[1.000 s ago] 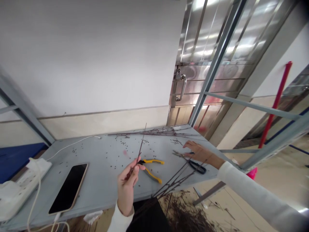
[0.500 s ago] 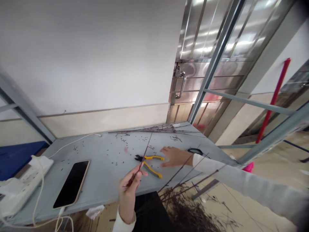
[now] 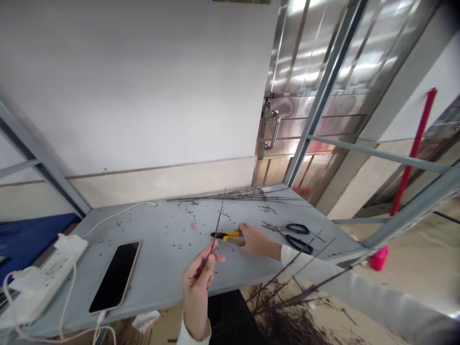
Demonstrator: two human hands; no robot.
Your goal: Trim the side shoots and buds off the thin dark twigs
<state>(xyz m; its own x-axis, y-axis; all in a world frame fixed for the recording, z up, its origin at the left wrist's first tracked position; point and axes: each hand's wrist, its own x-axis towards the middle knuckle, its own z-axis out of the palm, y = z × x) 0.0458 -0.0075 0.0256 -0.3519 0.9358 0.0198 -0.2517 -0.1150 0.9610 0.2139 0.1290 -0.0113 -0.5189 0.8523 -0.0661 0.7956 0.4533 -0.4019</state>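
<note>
Grey metal table [image 3: 154, 273]: L hand [image 3: 197, 287] shut tight on thin dark twig [image 3: 217, 227], twig held up off table. R hand [image 3: 256, 241] curled on yellow pliers [image 3: 228, 238], can't tell if gripping, black-handled scissors [image 3: 298, 238] near.

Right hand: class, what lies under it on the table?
The right hand lies over the end of the yellow-handled pliers; their black tip and yellow grips show on the grey table, but the grip ends are covered.
</note>
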